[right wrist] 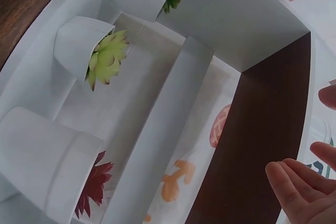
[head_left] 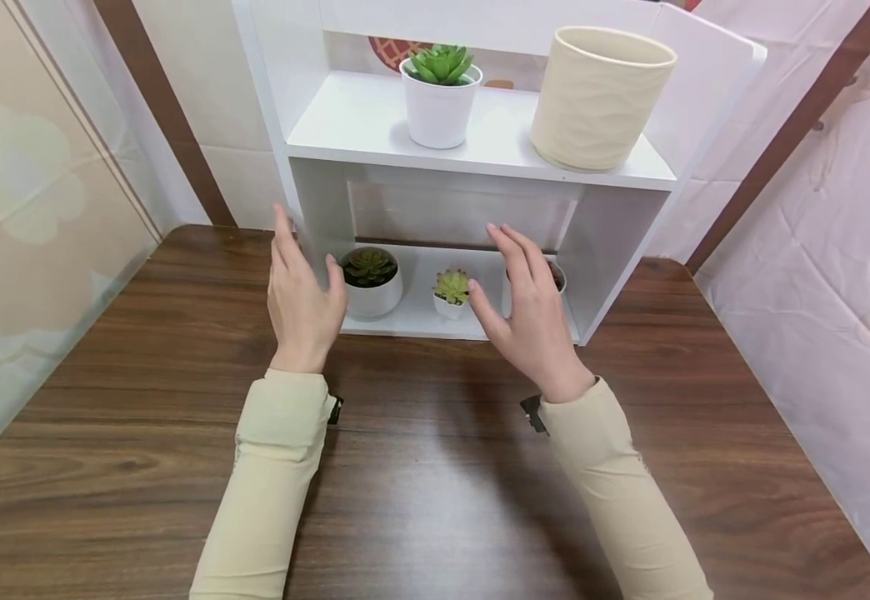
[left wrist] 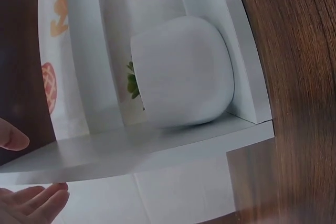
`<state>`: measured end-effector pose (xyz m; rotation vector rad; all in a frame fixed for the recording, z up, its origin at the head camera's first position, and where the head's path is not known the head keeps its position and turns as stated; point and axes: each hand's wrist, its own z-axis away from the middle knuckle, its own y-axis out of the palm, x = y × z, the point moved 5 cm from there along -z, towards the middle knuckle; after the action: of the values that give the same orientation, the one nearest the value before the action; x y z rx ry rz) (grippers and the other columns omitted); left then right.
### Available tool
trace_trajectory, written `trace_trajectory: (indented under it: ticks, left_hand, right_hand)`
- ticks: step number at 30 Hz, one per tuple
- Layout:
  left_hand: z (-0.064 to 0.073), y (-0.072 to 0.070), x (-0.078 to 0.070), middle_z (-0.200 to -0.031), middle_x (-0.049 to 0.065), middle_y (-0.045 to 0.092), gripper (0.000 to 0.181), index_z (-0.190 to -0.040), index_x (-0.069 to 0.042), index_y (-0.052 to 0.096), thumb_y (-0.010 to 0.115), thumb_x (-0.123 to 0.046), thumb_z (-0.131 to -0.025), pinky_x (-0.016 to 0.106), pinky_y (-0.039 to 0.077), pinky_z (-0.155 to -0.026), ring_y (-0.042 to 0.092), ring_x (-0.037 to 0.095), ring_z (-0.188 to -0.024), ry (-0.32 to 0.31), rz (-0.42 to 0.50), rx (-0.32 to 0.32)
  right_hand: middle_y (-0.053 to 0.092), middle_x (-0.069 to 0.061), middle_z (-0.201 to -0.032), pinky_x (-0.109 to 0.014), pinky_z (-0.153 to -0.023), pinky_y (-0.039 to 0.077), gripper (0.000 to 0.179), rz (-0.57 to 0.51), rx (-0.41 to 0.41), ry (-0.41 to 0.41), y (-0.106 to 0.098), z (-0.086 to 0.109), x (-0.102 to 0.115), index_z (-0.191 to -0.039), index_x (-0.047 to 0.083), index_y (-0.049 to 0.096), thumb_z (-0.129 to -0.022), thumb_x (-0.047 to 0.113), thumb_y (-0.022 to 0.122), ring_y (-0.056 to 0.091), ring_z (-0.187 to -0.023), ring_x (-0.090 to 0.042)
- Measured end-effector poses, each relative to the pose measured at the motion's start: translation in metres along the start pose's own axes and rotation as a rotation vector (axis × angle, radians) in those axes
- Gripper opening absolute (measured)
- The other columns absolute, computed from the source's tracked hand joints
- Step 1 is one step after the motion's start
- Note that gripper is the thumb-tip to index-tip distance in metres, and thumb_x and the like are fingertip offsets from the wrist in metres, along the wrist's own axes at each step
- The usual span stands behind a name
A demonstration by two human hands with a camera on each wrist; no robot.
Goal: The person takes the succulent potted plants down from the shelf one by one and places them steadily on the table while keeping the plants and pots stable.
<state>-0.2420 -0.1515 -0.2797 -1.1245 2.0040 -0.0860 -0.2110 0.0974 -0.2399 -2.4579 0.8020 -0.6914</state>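
A white two-tier shelf [head_left: 618, 250] stands on the table. My left hand [head_left: 302, 304] is at its left side, fingers extended and thumb apart; in the left wrist view the side panel [left wrist: 105, 163] lies between thumb and fingers. Close by on the lower tier sits a round white pot [head_left: 377, 300] with a dark green succulent. In front of the lower tier's right part, my right hand [head_left: 532, 329] holds nothing, fingers loosely spread. It overlaps a white pot [right wrist: 44, 163] with a red succulent. Between the hands is a small white pot [right wrist: 79, 45] with a yellow-green succulent [head_left: 452, 286].
On the upper tier stand a white pot [head_left: 441, 112] with a bright green succulent and a larger cream pot [head_left: 600, 104] with a wavy surface. The brown wooden table [head_left: 420, 467] extends in front. Printed curtains [head_left: 817, 275] hang along the sides and back.
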Motion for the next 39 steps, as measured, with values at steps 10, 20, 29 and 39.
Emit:
trace_trajectory:
  ticks: [10,20,29,39]
  left_hand:
    - [-0.006,0.003,0.001,-0.137,0.025,0.05,0.058,-0.145,0.001,0.031,0.053,-0.008,-0.092,0.057,0.044,-0.09,0.056,0.046,-0.115,-0.028,-0.032,0.011]
    - [-0.02,0.003,0.003,-0.12,0.026,0.061,0.052,-0.139,-0.002,0.04,0.058,-0.022,-0.094,0.061,0.045,-0.075,0.062,0.051,-0.097,-0.099,-0.139,-0.001]
    - [-0.025,0.005,0.006,-0.115,0.029,0.063,0.041,-0.132,0.0,0.042,0.054,-0.017,-0.096,0.062,0.046,-0.072,0.063,0.053,-0.091,-0.09,-0.158,-0.024]
    - [-0.029,0.009,0.012,-0.112,0.032,0.063,0.041,-0.134,0.0,0.037,0.048,-0.015,-0.098,0.062,0.046,-0.07,0.062,0.056,-0.087,-0.108,-0.181,0.042]
  right_hand:
    - [0.051,-0.02,-0.134,-0.039,-0.096,0.045,0.051,-0.055,-0.085,-0.016,-0.004,-0.007,0.001,-0.136,-0.002,0.047,-0.089,0.013,0.062,0.053,-0.12,-0.029]
    - [0.054,-0.017,-0.129,-0.032,-0.093,0.047,0.046,-0.122,-0.142,-0.008,-0.009,-0.025,0.004,-0.132,-0.002,0.051,-0.089,0.011,0.059,0.055,-0.115,-0.026]
    - [0.057,-0.017,-0.125,-0.03,-0.092,0.048,0.045,-0.162,-0.177,0.004,-0.011,-0.042,0.008,-0.13,-0.002,0.053,-0.088,0.011,0.061,0.055,-0.116,-0.022]
    - [0.058,-0.015,-0.126,-0.026,-0.09,0.048,0.049,-0.283,-0.234,0.087,-0.01,-0.068,0.011,-0.128,-0.003,0.055,-0.083,0.012,0.068,0.055,-0.115,-0.02]
